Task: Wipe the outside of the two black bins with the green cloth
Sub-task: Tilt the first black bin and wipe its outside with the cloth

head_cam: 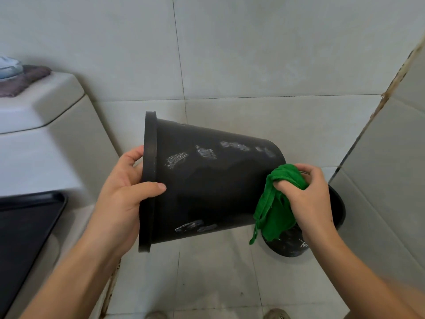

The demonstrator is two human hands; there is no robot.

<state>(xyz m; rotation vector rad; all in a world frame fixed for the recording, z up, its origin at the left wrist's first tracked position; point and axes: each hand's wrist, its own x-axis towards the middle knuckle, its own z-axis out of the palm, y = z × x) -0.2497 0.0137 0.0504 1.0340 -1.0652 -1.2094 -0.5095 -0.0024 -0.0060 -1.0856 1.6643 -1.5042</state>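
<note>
— Bins first: how many do you see, and what is inside them?

— Two black ones. The held bin (207, 180) lies on its side in the air, its rim to the left and its base to the right. Its opening faces away from the camera, so I cannot tell what is inside. Pale scuff marks (204, 153) show on its wall. The second bin (338, 210) stands on the tiled floor (207, 272) behind the right hand, mostly hidden; I cannot see its inside either.

— How does the left hand hold?

— The left hand (124, 192) grips the rim of the held bin, the thumb across the outside wall, the fingers curled round the edge to the inner side.

— And the green cloth?

— The green cloth (276, 203) is bunched in the right hand (308, 196), whose fingers close around it. It is pressed on the outside wall of the held bin near the base, and a loose end hangs down below the hand.

— Anything else around?

— A white toilet tank (39, 107) at the left, with a folded dark towel (18, 81) on its lid, and a black tray (23, 226) lower left. Tiled walls (253, 54) stand behind, and shoe tips (276, 314) show at the bottom edge.
</note>
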